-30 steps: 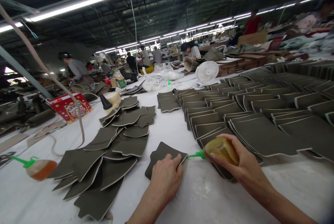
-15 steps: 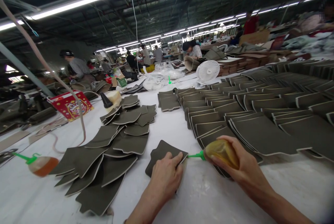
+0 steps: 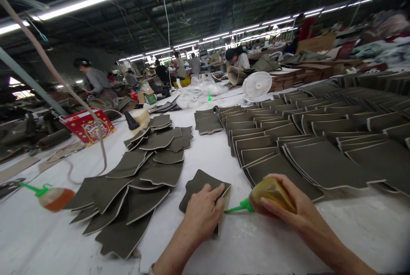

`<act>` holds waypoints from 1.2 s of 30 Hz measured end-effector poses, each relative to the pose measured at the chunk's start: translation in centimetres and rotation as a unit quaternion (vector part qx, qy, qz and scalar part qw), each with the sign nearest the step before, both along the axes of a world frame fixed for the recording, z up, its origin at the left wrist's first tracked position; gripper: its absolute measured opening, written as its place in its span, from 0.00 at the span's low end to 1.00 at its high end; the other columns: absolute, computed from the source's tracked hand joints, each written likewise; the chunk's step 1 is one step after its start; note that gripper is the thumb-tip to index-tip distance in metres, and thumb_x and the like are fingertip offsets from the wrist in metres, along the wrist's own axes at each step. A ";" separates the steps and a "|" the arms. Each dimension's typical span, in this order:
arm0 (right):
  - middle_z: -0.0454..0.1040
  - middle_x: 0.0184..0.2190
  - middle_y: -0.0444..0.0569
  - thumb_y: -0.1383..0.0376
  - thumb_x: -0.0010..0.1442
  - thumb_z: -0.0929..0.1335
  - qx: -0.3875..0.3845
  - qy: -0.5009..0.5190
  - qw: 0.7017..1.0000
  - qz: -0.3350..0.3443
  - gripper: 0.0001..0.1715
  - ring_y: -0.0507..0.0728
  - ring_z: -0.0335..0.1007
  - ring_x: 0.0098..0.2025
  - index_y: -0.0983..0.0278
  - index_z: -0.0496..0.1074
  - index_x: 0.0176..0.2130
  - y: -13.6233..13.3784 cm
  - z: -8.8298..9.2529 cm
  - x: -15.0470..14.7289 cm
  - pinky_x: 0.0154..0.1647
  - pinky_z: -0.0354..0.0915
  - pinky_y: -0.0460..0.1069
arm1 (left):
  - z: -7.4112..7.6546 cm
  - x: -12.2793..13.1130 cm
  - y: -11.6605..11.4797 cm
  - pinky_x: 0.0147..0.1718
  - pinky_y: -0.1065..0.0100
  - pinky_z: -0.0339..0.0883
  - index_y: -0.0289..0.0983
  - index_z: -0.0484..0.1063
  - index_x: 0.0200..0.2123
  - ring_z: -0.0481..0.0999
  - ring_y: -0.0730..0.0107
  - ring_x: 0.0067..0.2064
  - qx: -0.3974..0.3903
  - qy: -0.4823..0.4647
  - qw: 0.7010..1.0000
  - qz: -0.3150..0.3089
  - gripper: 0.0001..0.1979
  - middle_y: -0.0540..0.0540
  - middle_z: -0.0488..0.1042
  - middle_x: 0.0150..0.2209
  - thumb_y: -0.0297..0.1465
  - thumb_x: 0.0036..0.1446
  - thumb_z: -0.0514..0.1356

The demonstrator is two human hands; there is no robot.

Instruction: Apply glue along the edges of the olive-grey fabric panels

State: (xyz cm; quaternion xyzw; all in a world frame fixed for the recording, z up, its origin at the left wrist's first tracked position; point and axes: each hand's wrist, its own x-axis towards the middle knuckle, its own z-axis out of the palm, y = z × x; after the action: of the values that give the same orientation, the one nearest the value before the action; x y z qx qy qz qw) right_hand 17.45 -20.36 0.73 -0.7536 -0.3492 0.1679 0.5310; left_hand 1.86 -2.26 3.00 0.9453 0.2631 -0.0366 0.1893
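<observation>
My left hand lies knuckles-up on a small stack of dark grey cut pieces at the near middle of the white table, fingers curled over its right edge. My right hand is wrapped round a yellowish glue bottle with a green nozzle. The nozzle tip points left and touches the right edge of the stack, just under my left fingertips.
Dark grey pieces lie fanned out to the left and in overlapping rows to the right. A second glue bottle lies at far left. A white fan, a red box, a hanging hose and other workers stand farther back.
The nozzle tip has slid down along the stack's right edge toward me, with my right hand lowering slightly. My left hand stays on the stack.
</observation>
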 end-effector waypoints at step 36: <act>0.72 0.42 0.46 0.45 0.56 0.69 0.012 0.042 0.999 0.016 0.31 0.60 0.72 0.42 0.59 0.61 0.51 -0.8 -0.8 -2.6 0.45 0.67 0.52 | 0.3 -0.4 -0.5 0.46 0.65 0.64 0.47 0.60 0.64 0.75 0.59 0.49 -0.030 0.000 0.999 0.039 0.25 0.45 0.71 0.45 0.36 0.66 0.44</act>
State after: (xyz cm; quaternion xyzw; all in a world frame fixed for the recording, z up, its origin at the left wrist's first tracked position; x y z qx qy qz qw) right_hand 14.82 -21.12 -0.12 -0.7339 -0.3405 0.2030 0.5516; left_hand 1.42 -2.79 3.34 0.9282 0.2988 -0.0371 0.2184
